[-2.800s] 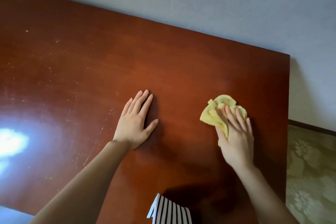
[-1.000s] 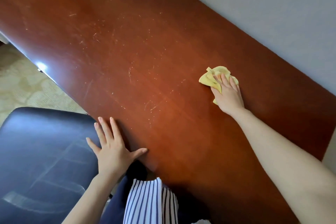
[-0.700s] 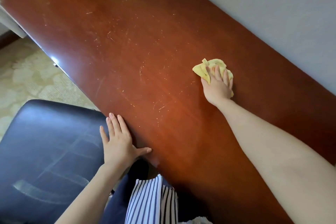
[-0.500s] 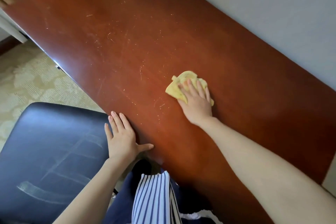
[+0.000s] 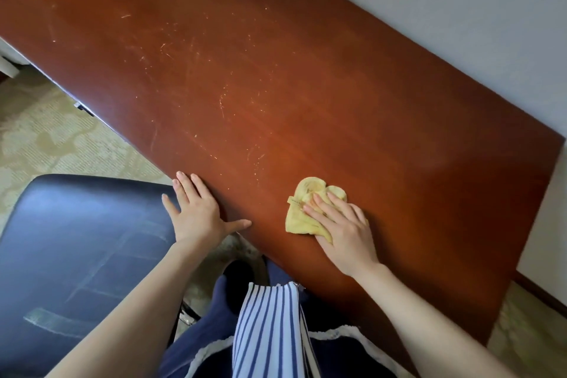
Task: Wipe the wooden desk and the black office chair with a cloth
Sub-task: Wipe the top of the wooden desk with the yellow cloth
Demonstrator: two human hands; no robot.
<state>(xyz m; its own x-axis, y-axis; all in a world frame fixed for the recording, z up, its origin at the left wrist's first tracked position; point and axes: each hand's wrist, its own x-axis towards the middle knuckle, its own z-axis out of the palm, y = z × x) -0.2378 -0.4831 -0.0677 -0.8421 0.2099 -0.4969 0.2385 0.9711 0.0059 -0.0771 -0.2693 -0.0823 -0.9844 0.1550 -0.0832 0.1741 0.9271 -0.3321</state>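
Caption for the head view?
Right hand presses cloth on desk; left hand rests at its edge beside chair.

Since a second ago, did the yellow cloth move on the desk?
Yes. The yellow cloth, under the right hand, slid away from the wall toward the desk's near edge.

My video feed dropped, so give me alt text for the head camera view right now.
A right hand presses a crumpled yellow cloth flat on a scratched reddish-brown wooden desk, near its front edge. The left hand rests open on that edge, beside a black chair with pale streaks on its seat.
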